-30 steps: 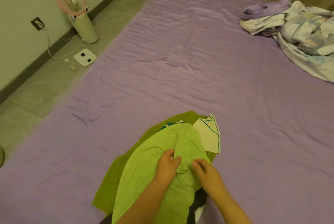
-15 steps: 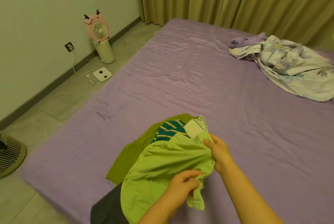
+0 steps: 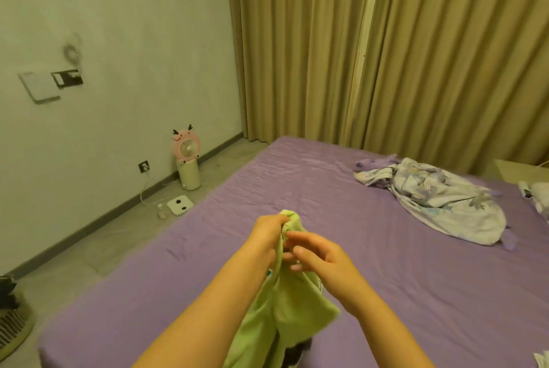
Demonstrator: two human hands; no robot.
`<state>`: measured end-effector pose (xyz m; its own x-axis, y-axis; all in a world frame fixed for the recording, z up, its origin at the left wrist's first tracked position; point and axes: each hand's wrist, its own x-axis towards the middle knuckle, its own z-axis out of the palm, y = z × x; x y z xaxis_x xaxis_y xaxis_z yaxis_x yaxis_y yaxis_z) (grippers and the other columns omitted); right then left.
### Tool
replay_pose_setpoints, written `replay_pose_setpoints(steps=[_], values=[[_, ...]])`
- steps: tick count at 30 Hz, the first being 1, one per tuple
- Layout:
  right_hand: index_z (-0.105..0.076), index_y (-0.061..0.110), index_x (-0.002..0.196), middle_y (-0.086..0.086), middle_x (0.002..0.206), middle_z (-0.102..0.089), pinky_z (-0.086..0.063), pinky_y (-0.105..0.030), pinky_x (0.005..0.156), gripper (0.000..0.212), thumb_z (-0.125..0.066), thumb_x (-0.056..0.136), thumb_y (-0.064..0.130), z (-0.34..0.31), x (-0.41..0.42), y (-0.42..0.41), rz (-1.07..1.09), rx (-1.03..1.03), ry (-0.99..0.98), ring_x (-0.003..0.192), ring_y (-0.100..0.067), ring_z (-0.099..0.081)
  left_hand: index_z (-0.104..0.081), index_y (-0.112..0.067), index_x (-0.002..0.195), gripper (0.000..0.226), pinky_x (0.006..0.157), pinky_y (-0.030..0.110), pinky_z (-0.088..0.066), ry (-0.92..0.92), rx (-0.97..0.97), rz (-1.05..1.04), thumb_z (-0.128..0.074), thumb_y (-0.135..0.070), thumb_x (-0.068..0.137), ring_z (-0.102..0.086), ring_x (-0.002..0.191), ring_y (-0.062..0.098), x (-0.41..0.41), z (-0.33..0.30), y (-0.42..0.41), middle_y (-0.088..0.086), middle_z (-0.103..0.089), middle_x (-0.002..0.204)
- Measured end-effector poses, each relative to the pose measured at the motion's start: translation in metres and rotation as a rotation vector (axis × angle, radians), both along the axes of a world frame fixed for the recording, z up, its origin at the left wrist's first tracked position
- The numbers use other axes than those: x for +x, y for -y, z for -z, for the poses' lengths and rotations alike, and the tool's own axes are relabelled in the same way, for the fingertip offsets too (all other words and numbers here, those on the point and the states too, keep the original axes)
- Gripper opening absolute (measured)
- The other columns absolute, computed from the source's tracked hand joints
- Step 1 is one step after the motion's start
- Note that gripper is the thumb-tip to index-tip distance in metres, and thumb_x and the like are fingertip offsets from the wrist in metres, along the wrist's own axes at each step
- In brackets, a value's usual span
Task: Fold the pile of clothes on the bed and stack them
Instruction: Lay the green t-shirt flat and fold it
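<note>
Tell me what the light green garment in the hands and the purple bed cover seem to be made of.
Light green garment: soft matte knit, probably cotton jersey; it hangs limp and bunches where the left hand grips it. Purple bed cover: thin matte woven cloth, with fine creases.

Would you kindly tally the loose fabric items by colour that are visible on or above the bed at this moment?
Light green: 1, the garment held up by the left hand, with the right hand beside it.
Pale floral: 1, the crumpled sheet on the bed.
Purple: 1, the cloth bunched at that sheet's far end.
White: 1, partly cut off at the right edge.
Total: 4
</note>
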<state>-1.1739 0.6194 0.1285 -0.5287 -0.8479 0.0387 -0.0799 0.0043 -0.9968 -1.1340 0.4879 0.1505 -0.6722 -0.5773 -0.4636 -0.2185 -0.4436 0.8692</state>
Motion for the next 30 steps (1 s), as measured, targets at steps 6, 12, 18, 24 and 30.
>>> replay_pose_setpoints(steps=[6, 12, 18, 24, 30], values=[[-0.062, 0.022, 0.113, 0.008, 0.110, -0.066, -0.050, -0.015, 0.078, 0.024, -0.056, 0.094, 0.009, -0.053, -0.024, -0.034, 0.208, -0.128, -0.246, 0.100, -0.009, -0.062, -0.071, -0.004, 0.090, 0.012, 0.069, 0.028, -0.054, -0.147, -0.504, 0.390, -0.059, -0.007, 0.089, -0.066, 0.072, 0.022, 0.023, -0.102, 0.003, 0.013, -0.070, 0.082], [-0.064, 0.017, 0.110, 0.012, 0.096, -0.066, -0.046, -0.021, 0.078, 0.022, -0.065, 0.088, 0.018, -0.105, -0.031, -0.034, 0.074, -0.219, -0.281, 0.089, -0.003, -0.060, -0.076, -0.015, 0.073, 0.015, 0.064, 0.026, -0.055, -0.120, -0.687, 0.445, -0.063, -0.016, 0.081, -0.067, 0.066, 0.018, 0.029, -0.175, -0.008, 0.007, -0.071, 0.073], [-0.065, 0.013, 0.082, 0.001, 0.069, -0.060, -0.045, -0.022, 0.055, 0.019, -0.071, 0.074, 0.029, -0.152, -0.042, -0.050, 0.033, -0.372, -0.081, 0.064, -0.010, -0.056, -0.075, -0.015, 0.078, 0.016, 0.060, 0.023, -0.053, -0.168, -0.775, 0.503, -0.071, -0.030, 0.081, -0.069, 0.070, 0.014, 0.057, -0.205, -0.004, 0.003, -0.072, 0.078], [-0.066, 0.011, 0.081, 0.001, 0.070, -0.066, -0.049, -0.021, 0.053, 0.007, -0.071, 0.081, 0.016, -0.180, -0.039, -0.053, 0.069, -0.424, -0.059, 0.064, -0.010, -0.062, -0.073, -0.016, 0.095, 0.030, 0.069, 0.024, -0.054, -0.321, -0.811, 0.491, -0.069, -0.041, 0.079, -0.068, 0.084, 0.015, 0.066, -0.202, -0.013, 0.001, -0.072, 0.090], [-0.064, 0.002, 0.083, -0.007, 0.072, -0.066, -0.050, -0.023, 0.054, 0.014, -0.075, 0.078, 0.010, -0.183, -0.030, -0.045, 0.121, -0.362, -0.124, 0.066, -0.015, -0.062, -0.063, -0.009, 0.114, 0.050, 0.086, 0.048, -0.047, -0.279, -0.752, 0.585, -0.070, -0.045, 0.080, -0.060, 0.096, 0.030, 0.047, -0.183, -0.051, 0.020, -0.065, 0.109]])
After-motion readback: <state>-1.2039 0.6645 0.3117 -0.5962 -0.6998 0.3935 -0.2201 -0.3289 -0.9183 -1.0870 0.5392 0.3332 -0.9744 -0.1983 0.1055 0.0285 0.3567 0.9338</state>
